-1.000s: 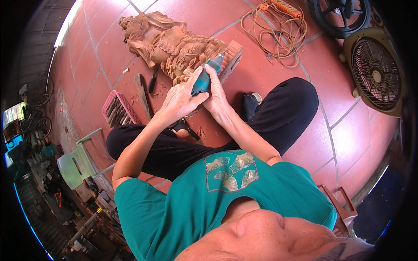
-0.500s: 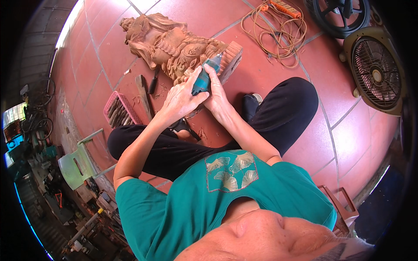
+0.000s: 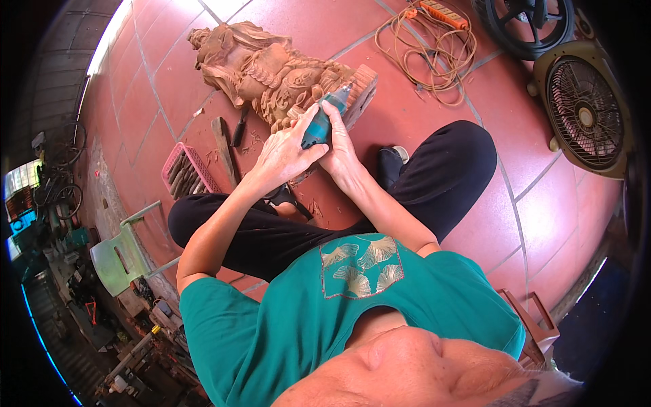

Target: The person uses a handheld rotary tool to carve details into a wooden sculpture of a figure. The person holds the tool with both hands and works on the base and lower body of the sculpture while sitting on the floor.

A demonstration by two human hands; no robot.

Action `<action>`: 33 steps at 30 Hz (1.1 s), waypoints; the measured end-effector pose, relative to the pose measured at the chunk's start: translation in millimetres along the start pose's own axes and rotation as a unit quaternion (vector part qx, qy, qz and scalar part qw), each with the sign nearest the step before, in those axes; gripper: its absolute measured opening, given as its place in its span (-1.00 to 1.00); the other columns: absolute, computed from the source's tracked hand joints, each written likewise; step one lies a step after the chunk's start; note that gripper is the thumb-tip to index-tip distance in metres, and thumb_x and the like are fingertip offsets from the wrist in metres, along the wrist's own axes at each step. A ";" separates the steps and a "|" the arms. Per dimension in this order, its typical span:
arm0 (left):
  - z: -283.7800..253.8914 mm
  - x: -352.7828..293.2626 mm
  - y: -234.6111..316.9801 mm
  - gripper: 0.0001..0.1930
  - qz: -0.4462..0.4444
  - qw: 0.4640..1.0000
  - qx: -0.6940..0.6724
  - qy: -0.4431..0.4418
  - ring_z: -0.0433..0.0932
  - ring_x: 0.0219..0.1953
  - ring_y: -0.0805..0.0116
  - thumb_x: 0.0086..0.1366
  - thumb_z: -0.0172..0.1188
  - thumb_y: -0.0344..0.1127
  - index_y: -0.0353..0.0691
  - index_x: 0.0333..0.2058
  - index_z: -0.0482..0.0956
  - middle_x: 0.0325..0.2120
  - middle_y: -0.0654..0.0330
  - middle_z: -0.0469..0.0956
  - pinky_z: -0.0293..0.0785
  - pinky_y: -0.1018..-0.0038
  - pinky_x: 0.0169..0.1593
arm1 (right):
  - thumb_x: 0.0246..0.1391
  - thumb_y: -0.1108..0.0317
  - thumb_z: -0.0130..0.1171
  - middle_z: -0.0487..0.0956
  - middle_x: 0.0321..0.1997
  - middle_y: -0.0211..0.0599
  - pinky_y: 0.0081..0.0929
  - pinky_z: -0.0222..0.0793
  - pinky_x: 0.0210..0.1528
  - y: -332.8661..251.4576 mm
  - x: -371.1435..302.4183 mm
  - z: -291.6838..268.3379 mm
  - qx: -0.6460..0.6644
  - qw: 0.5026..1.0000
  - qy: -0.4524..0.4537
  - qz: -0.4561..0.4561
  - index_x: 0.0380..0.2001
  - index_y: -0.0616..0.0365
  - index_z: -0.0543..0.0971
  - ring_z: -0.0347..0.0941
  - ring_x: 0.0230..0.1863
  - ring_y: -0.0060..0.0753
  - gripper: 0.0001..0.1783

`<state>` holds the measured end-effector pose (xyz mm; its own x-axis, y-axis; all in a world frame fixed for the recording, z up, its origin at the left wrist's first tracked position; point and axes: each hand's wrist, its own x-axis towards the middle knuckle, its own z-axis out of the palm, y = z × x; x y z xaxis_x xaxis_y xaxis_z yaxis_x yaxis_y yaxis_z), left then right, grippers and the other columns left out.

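A carved reddish-brown wooden statue lies on its side on the floor in front of me, its ridged base at the right. Both hands are wrapped round a teal handheld die grinder, whose metal nose points away from me toward the base. My left hand closes on the tool from the left, with its thumb across the rear end. From the right, my right hand grips it, thumb along the top. The grinder's nose is close against the carving near the base; whether its bit touches the wood, I cannot tell.
A pink basket of carving tools sits at the left, near a wooden mallet-like stick and a dark-handled tool. An orange power strip with coiled cord, a box fan and a green chair stand around.
The grinder has shifted slightly to the right, its nose moving a little along the statue's base. Both hands have moved with it and keep their grip. The statue stays put.
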<state>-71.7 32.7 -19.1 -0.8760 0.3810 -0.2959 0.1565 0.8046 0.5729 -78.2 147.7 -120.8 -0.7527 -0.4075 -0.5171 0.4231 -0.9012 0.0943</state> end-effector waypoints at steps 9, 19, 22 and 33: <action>0.1 -0.1 2.3 -0.14 0.006 1.000 -0.002 -0.008 0.65 -0.12 -0.22 0.24 0.31 -0.08 -0.18 0.43 0.14 -0.07 -0.32 0.59 0.52 0.11 -0.03 | 0.04 0.02 0.48 0.60 -0.18 -0.31 -0.24 0.61 -0.08 -0.6 -0.5 -5.1 -0.018 0.999 0.027 -0.004 -0.08 0.06 0.50 0.59 -0.19 -0.33 -0.47; 1.5 -1.3 5.2 -0.14 0.024 1.000 0.004 -0.012 0.66 -0.21 -0.19 0.23 0.32 -0.08 -0.13 0.43 0.14 -0.12 -0.29 0.61 0.52 0.11 -0.08 | 0.04 0.01 0.47 0.60 -0.17 -0.28 -0.22 0.61 -0.05 -1.0 -13.7 -0.9 -0.018 0.999 0.031 -0.028 -0.06 0.07 0.50 0.59 -0.19 -0.28 -0.46; 2.9 -1.1 4.4 -0.15 0.036 0.999 0.004 -0.009 0.65 -0.20 -0.21 0.23 0.31 -0.09 -0.12 0.43 0.14 -0.13 -0.29 0.61 0.52 0.11 -0.08 | 0.05 0.03 0.46 0.60 -0.18 -0.27 -0.21 0.61 -0.05 -1.1 -15.2 -1.7 -0.013 0.999 0.024 -0.039 -0.06 0.07 0.50 0.60 -0.19 -0.27 -0.48; 1.0 -2.9 8.0 -0.15 0.031 0.999 -0.012 -0.019 0.65 -0.18 -0.22 0.22 0.31 -0.10 -0.16 0.42 0.16 -0.12 -0.28 0.61 0.52 0.11 -0.06 | 0.04 0.05 0.48 0.59 -0.16 -0.32 -0.24 0.60 -0.04 0.3 -13.3 -9.5 -0.007 0.999 0.020 -0.039 -0.05 0.03 0.50 0.58 -0.16 -0.31 -0.48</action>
<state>-67.5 38.5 -14.4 -0.8470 0.4467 -0.2882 0.1975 0.7678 0.6095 -63.3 154.2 -122.0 -0.7635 -0.3299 -0.5552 0.3715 -0.9276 0.0403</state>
